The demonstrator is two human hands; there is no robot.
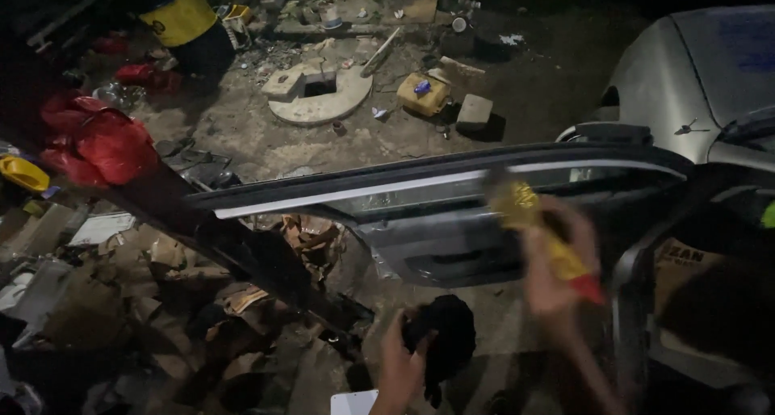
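While the open car door (pixel 436 221) is filling the middle of the shot, the right hand (pixel 557 261) is wrapping its fingers tight around a yellow spray can (pixel 533 221) with a red cap, tilted and blurry, right in front of the door's inner panel. The left hand (pixel 401 365) is sitting just below the door, fingers clamped on a bunched-up black cloth (pixel 444 338). Left of the door, torn cardboard (pixel 161 278) is lying in a heap, with a red plastic bag (pixel 101 144) above it. Beyond the door's top edge, a yellow jerrycan (pixel 424 96) is resting on the dirt.
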